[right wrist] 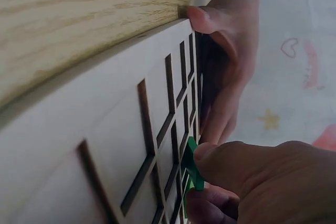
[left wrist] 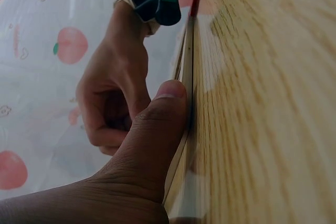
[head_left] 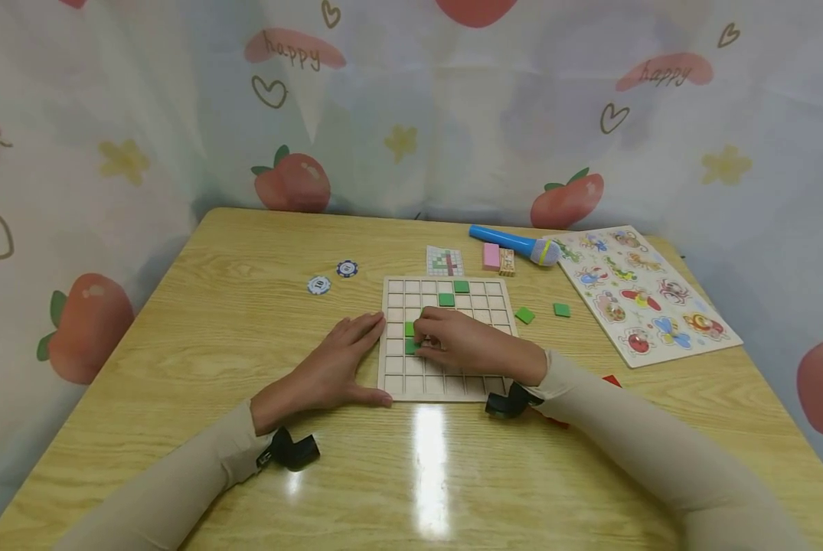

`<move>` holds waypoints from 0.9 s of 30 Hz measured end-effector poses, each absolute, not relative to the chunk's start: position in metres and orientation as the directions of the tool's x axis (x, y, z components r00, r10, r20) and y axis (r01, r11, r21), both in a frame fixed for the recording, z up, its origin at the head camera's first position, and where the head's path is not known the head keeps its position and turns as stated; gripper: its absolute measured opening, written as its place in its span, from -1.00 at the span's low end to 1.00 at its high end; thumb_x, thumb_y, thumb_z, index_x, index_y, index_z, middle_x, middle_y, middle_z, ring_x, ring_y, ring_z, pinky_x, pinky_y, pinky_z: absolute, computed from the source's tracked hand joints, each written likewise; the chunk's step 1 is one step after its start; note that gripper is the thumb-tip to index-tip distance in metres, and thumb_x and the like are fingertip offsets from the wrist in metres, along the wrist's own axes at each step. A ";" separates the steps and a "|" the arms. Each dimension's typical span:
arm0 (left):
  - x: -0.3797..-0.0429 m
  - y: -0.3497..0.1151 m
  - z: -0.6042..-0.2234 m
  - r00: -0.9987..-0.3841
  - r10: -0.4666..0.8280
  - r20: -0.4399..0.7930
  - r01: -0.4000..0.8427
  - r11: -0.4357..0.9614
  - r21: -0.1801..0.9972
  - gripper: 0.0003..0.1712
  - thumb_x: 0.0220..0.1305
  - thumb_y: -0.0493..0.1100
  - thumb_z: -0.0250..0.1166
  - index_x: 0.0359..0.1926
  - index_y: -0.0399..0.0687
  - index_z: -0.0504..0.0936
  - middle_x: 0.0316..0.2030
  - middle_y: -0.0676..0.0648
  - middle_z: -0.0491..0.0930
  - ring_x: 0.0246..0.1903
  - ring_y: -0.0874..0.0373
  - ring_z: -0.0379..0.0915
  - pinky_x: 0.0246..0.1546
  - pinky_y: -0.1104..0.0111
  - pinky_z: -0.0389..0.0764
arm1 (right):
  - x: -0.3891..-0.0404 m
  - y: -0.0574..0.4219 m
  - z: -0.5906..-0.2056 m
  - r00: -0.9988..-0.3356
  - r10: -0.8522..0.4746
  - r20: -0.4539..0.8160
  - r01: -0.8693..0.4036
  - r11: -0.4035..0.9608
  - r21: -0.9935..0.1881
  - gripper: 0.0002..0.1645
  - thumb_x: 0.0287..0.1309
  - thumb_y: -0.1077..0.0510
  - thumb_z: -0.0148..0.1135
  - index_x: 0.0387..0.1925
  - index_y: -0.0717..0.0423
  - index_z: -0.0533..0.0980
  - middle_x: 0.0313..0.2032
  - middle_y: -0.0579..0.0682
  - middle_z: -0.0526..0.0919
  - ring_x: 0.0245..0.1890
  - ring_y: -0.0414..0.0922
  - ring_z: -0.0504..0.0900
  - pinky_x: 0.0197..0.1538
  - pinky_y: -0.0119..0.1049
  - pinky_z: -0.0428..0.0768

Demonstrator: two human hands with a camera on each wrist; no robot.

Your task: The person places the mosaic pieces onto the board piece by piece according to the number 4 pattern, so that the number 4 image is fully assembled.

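Observation:
A pale wooden grid board (head_left: 393, 380) lies on the table. My left hand (head_left: 331, 366) is spread at its left side, fingertips along the left edge and thumb at the near left corner. Over the grid, my right hand (head_left: 462, 342) pinches a small green tile (right wrist: 194, 167) between thumb and fingers; in the right wrist view it stands tilted in a square. Another light green tile (head_left: 409, 329) sits just beyond the fingers, and two more green tiles, one (head_left: 446, 300) and another (head_left: 462, 286), lie in squares farther back.
Right of the board lie loose green tiles (head_left: 524, 315) and red pieces (head_left: 612, 380), partly behind the right sleeve. A pattern card (head_left: 445, 261), pink block (head_left: 491, 256), blue toy microphone (head_left: 504, 239) and insect puzzle board (head_left: 645, 295) stand farther back. Two poker chips (head_left: 318, 285) lie left.

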State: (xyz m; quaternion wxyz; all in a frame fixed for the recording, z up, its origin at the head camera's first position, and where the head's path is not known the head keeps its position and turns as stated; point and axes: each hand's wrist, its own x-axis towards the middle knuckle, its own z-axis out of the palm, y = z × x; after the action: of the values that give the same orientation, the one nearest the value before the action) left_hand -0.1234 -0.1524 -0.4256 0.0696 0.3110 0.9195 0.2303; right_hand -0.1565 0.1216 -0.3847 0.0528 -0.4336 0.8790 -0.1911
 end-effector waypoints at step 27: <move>-0.124 -0.149 -0.424 -0.803 0.596 -0.004 0.520 0.705 0.482 0.54 -0.03 0.47 0.61 0.71 -0.18 0.02 0.72 -0.15 -0.01 0.71 -0.16 -0.09 0.78 -0.08 -0.14 | -0.120 0.225 -0.363 -0.789 -0.498 0.359 -0.614 0.651 -0.446 -0.76 0.35 0.33 0.40 -0.01 0.03 0.70 -0.14 -0.14 0.71 -0.28 -0.37 0.57 -0.22 -0.50 0.65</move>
State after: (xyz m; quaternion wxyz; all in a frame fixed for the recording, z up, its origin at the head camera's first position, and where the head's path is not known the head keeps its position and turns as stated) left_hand -0.1237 -0.1493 -0.4244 0.0799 0.3034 0.9198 0.2358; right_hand -0.1197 0.2249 -0.3628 -0.1029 -0.3080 0.9028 -0.2819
